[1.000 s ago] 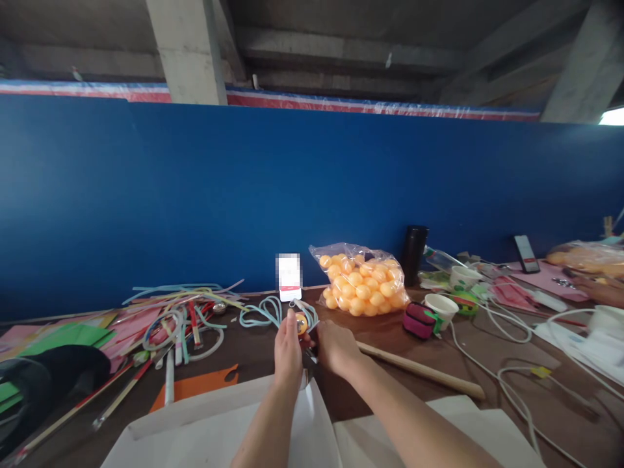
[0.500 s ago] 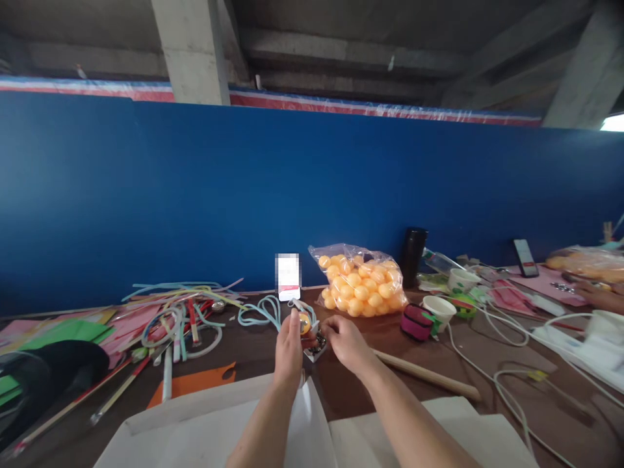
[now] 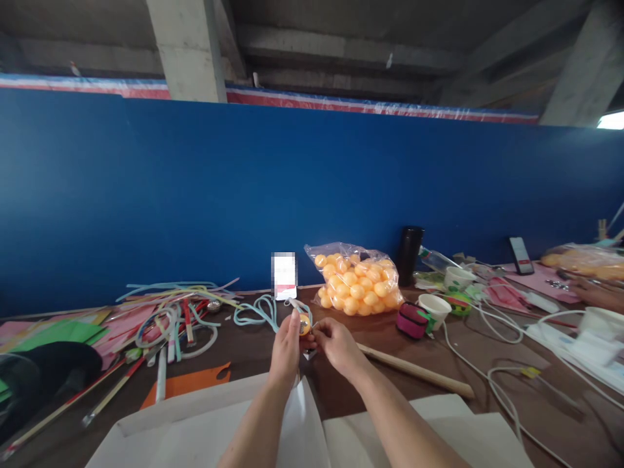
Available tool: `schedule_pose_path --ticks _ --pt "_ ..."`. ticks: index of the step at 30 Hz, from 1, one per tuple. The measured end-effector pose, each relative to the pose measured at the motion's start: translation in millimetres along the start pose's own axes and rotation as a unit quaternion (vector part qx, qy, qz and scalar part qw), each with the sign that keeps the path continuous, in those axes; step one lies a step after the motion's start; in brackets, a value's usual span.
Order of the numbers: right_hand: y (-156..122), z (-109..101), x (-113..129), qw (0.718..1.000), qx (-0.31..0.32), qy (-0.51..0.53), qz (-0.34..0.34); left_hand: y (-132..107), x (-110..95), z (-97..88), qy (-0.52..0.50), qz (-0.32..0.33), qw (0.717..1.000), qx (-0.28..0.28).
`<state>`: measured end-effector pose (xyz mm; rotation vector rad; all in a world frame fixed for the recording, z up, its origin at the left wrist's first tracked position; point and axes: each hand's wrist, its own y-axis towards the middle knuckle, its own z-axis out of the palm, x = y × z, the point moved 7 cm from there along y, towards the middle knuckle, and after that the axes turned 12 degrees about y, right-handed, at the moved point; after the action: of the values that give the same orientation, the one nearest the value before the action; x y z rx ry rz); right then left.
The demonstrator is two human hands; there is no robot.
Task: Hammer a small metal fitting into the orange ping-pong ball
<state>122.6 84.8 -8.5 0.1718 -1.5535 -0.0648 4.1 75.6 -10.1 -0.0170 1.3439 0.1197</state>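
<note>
My left hand (image 3: 285,354) is closed around an orange-yellow ball (image 3: 305,321), with its thumb upright along the side. A small shiny patch shows on the face of the ball. My right hand (image 3: 337,346) is closed in a pinch just right of the ball, its fingertips at or very near it. Whatever is between those fingertips is too small to make out. Beneath the hands, a small box (image 3: 309,355) is mostly hidden. A phone (image 3: 285,279) with a lit screen leans upright behind them.
A clear bag of orange balls (image 3: 358,286) sits behind the right hand. Nearby are a wooden stick (image 3: 416,372), a purple pouch (image 3: 412,320) and a paper cup (image 3: 435,308). Blue tubing (image 3: 258,314) lies left; white paper (image 3: 209,429) is in front. Another person's hand (image 3: 599,294) is far right.
My right hand has moved left, from above the small box to beside the ball. The box is now more covered. My left hand still holds the ball; the view has shifted slightly.
</note>
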Motion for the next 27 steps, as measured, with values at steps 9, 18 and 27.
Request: schedule_pose_path --ticks 9,18,27 --pt "-2.8 3.3 -6.0 0.992 0.021 0.105 0.072 -0.8 2.0 -2.3 0.002 -0.013 1.000 -0.006" --pt "-9.8 3.5 -0.4 0.975 0.066 0.179 0.116 0.4 2.1 -1.2 -0.002 -0.006 1.000 -0.001" --pt "-7.0 1.0 -8.5 0.976 0.022 0.187 0.107 1.5 3.3 -2.3 0.011 0.006 1.000 0.003"
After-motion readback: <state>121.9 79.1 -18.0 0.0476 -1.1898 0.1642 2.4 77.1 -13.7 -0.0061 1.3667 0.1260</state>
